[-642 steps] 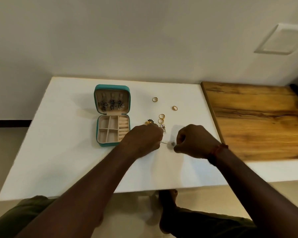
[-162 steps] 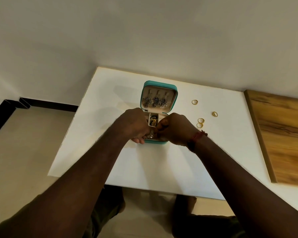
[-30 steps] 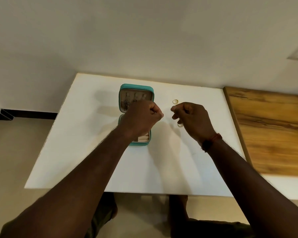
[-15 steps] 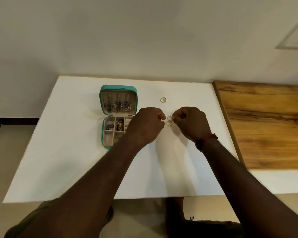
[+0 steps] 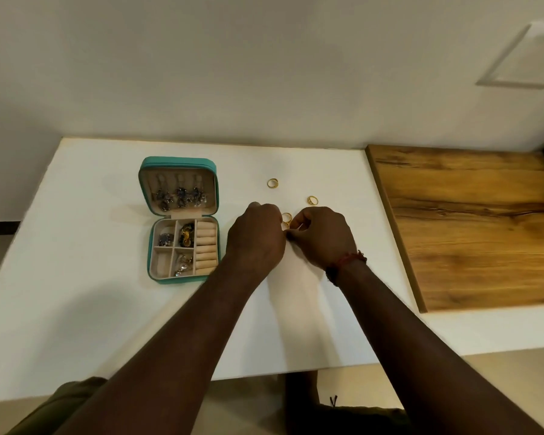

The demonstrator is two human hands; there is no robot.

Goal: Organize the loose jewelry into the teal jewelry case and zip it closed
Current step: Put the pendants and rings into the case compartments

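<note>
Both hands have left the open teal jewelry case [image 5: 182, 221], now partly filled, for the gold rings [image 5: 286, 216] on the table [image 5: 76, 277]. The left hand [image 5: 255, 237] and right hand [image 5: 322, 237] curl their fingers over the rings; whether they are gripping one cannot be told. The ring slots are next.

On the white table [image 5: 91, 309] the open teal jewelry case [image 5: 178, 161] lies at 9 o'clock from the hands, with pieces in its lid and compartments. The left hand [image 5: 255, 237] and right hand [image 5: 322, 237] meet with curled fingers at a gold ring [image 5: 286, 216]; I cannot tell who grips it. Two more rings lie at 12 o'clock [image 5: 273, 183] and 1 o'clock [image 5: 312, 200]. A wooden board [image 5: 471, 224] is at 3 o'clock.
</note>
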